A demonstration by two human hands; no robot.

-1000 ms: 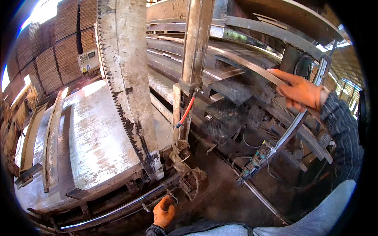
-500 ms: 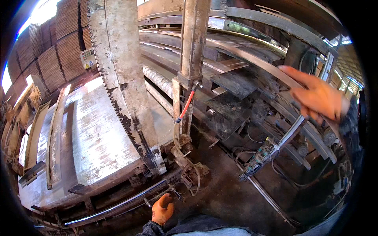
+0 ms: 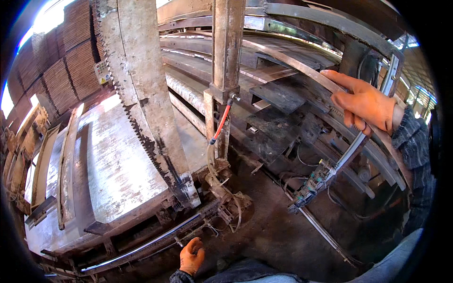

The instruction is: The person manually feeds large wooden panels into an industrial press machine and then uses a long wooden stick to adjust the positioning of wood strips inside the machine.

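Observation:
My right hand (image 3: pixel 363 101), in an orange glove, lies across a long brown bar (image 3: pixel 297 66) at the right. Its upper fingers are stretched out and apart, while the lower ones bend down past the bar. My left hand (image 3: pixel 191 257), also orange-gloved, hangs low near the bottom middle with its fingers curled and nothing visible in them. Close beside it is the end of a short metal rod (image 3: pixel 179 242) on the machine frame. Behind the bar, dark metal plates (image 3: pixel 278 96) jut out from the machine.
A shiny metal table (image 3: pixel 122 165) fills the left, next to a large upright with a toothed edge (image 3: pixel 137 94). An upright post (image 3: pixel 226 47) carries a red hose (image 3: pixel 221 125). A slanted rail (image 3: pixel 349 153) with a wired valve block (image 3: pixel 311 184) stands at right. Stacked sheets (image 3: pixel 78 61) rise behind.
My right hand has shifted slightly left and up along the bar and is no longer blurred. My left hand has curled its fingers more. The whole view has turned a little.

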